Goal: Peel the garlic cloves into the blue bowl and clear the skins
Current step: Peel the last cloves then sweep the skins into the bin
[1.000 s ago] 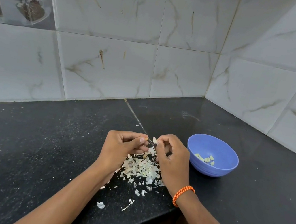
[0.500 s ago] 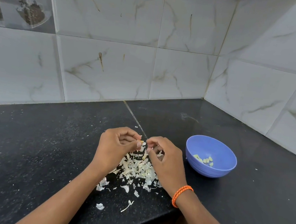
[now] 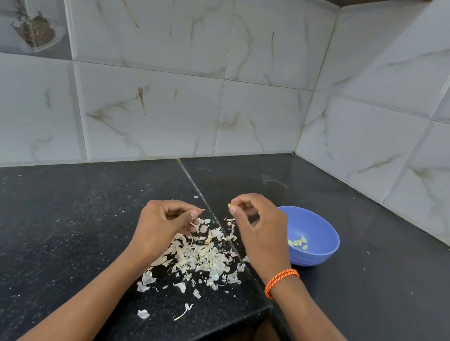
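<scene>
A pile of papery garlic skins (image 3: pixel 202 257) lies on the black counter between my hands. My right hand (image 3: pixel 263 231), with an orange thread band at the wrist, pinches a small pale garlic clove (image 3: pixel 230 206) between thumb and fingertips, just left of the blue bowl (image 3: pixel 321 237). Several peeled cloves (image 3: pixel 299 243) lie in the bowl's bottom. My left hand (image 3: pixel 164 224) hovers over the pile's left side with fingers curled, pinching a thin scrap of skin (image 3: pixel 195 223) at its fingertips.
The black stone counter (image 3: pixel 49 226) runs into a tiled corner at the back right. Its front edge (image 3: pixel 208 331) lies close below the pile, with stray skin bits (image 3: pixel 144 313) near it. A seam crosses the counter between my hands.
My hands, which were together over the pile, have pulled apart. My right hand has lifted toward the bowl with the clove; my left keeps a scrap of skin.
</scene>
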Demonstrator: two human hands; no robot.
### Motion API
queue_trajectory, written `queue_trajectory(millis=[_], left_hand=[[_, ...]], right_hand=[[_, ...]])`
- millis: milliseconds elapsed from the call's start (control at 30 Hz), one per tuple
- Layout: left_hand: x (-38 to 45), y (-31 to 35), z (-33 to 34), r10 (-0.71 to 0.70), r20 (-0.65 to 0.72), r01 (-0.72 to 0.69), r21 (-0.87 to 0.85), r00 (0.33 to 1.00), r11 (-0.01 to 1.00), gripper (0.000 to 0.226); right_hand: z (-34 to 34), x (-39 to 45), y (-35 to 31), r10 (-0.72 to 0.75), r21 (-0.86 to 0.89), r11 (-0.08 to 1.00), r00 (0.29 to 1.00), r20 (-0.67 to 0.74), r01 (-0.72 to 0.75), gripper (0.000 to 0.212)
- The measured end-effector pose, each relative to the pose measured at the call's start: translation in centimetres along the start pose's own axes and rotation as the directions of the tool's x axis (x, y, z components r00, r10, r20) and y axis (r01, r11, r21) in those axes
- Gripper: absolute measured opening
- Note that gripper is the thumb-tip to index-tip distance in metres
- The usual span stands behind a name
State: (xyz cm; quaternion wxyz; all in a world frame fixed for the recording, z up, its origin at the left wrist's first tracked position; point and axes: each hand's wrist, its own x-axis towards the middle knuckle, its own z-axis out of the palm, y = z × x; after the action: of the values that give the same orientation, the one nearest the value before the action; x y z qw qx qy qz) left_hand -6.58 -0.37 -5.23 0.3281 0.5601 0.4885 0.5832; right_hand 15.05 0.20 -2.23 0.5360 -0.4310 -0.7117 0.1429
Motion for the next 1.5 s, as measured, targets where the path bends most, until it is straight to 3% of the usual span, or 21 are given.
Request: queue_trajectory(millis=[233,367,433,533,633,700,800,867,933,1000,1100,1167,1233,1367,1500], left_hand=[[0.2,-0.4,-1.1,0.115,-0.095,-0.076,0.342,0.989,0.937,0.016],[0.4,-0.8,-1.7,0.157,-0.099,-0.049,0.676,0.983,0.735,0.018],[0.6,-0.7,-2.0,0.160,-0.062,-0.072,0.697,0.985,0.713,0.015],[1.4,-0.6,-3.1,0.109,0.145,-0.177,0.632,0.983,0.755,0.013],[1.8,0.5,-4.4,-0.028,0.422,-0.199,0.484,0.906,0.852,0.018],[1.7,1.0,-4.7,-0.129,0.537,-0.175,0.478,0.834,0.861,0.028],[1.6,0.5,-4.8,-0.206,0.558,-0.161,0.537,0.803,0.828,0.038],[1.7,0.1,-4.6,-0.182,0.509,-0.168,0.566,0.842,0.807,0.035],[1.7,-0.1,-4.0,-0.145,0.465,-0.185,0.593,0.873,0.784,0.028],[1.7,-0.4,-3.6,-0.124,0.445,-0.204,0.618,0.887,0.759,0.022],[1.7,-0.7,-3.5,-0.105,0.438,-0.217,0.621,0.893,0.753,0.016],[1.8,-0.8,-3.6,-0.060,0.400,-0.208,0.592,0.914,0.779,0.011],[2.0,-1.0,-3.7,-0.005,0.335,-0.200,0.576,0.942,0.792,0.010],[2.2,-1.7,-3.9,-0.026,0.302,-0.180,0.633,0.953,0.753,0.018],[2.2,-1.9,-3.8,-0.086,0.351,-0.176,0.648,0.932,0.741,0.020]], right_hand=[[-5.6,1.7,2.7,0.208,-0.243,0.945,0.976,-0.063,-0.217,0.022],[-7.0,1.0,3.9,0.252,-0.352,0.899,0.965,-0.075,-0.262,0.030],[-7.2,0.9,4.0,0.275,-0.394,0.871,0.955,-0.108,-0.295,0.025],[-6.7,0.8,2.5,0.198,-0.375,0.898,0.973,-0.121,-0.230,0.024],[-5.2,1.0,0.0,0.092,-0.273,0.961,0.987,0.133,-0.053,0.014],[-3.6,0.8,-1.3,0.114,-0.229,0.973,0.894,0.434,-0.013,0.009],[-0.7,-0.1,-1.6,0.226,-0.360,0.931,0.679,0.699,0.060,0.054],[0.8,-0.7,-1.3,0.298,-0.471,0.873,0.623,0.723,0.129,0.079],[2.0,-1.0,-0.8,0.314,-0.515,0.844,0.641,0.700,0.149,0.085],[2.8,-1.1,-0.4,0.317,-0.513,0.852,0.673,0.669,0.109,0.078],[3.3,-0.4,-0.2,0.319,-0.438,0.899,0.716,0.621,-0.020,0.042],[3.2,0.5,0.1,0.292,-0.413,0.909,0.801,0.522,-0.062,0.011],[3.4,1.4,0.6,0.275,-0.467,0.883,0.855,0.439,-0.044,0.010],[4.7,1.6,1.5,0.284,-0.541,0.838,0.790,0.543,0.071,0.024],[5.3,1.0,1.7,0.243,-0.509,0.858,0.816,0.524,0.072,0.008]])
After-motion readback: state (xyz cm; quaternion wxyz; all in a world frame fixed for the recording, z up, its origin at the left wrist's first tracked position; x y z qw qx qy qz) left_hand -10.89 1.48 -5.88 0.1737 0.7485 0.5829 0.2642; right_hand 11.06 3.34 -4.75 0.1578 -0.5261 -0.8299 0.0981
